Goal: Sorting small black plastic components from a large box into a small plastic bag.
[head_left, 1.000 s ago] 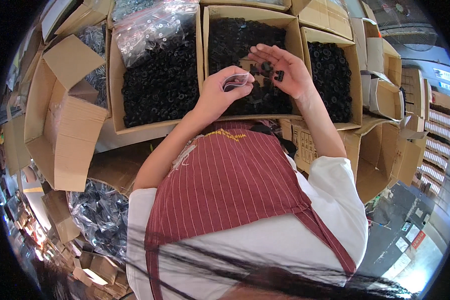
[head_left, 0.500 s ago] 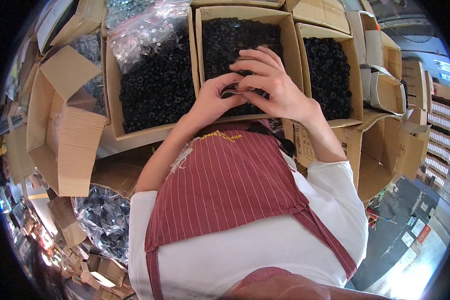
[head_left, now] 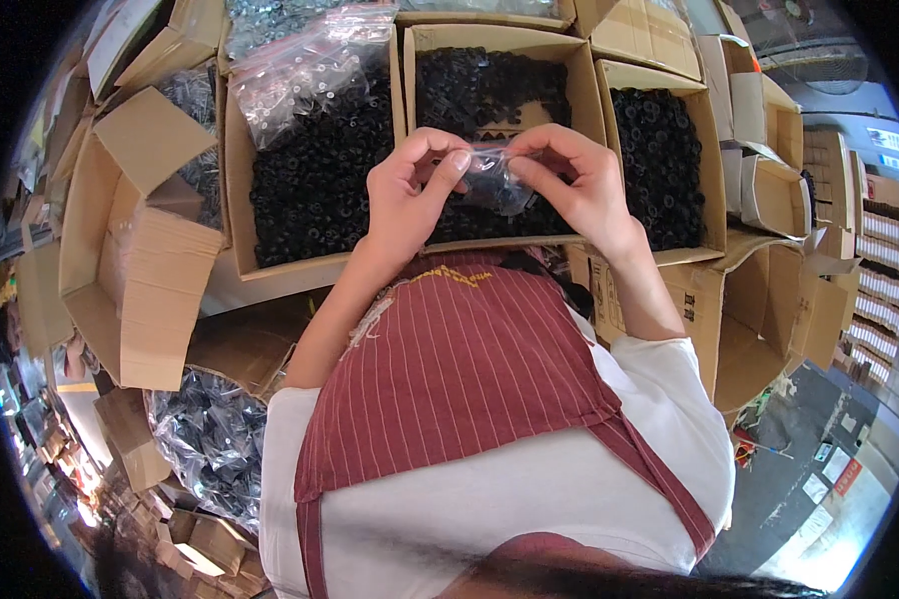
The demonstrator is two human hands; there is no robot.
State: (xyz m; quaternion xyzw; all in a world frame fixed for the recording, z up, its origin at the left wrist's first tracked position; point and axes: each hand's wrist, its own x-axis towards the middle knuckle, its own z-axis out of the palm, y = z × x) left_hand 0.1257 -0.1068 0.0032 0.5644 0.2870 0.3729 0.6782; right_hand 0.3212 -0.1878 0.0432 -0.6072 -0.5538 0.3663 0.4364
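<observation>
Between both hands hangs a small clear zip bag (head_left: 496, 187) with dark pieces inside. My left hand (head_left: 410, 185) pinches its left top corner with thumb and fingers. At the other top corner, my right hand (head_left: 581, 183) pinches it the same way. Beneath the bag is a middle cardboard box (head_left: 587, 98) of small black parts (head_left: 469, 80), with some brown bottom showing among them. To the left, black washers (head_left: 320, 190) lie in another cardboard box (head_left: 238, 200).
A larger clear bag (head_left: 315, 75) of small silvery pieces lies on the left box. Black rings (head_left: 659, 150) fill a box at right. An open cardboard box (head_left: 175, 285) with raised flaps stands far left; below it sits a plastic bag (head_left: 205, 439) of dark packets.
Both hands have drawn apart, and the bag is now held by its top corners with dark pieces in it. Brown bottom now shows in the middle box.
</observation>
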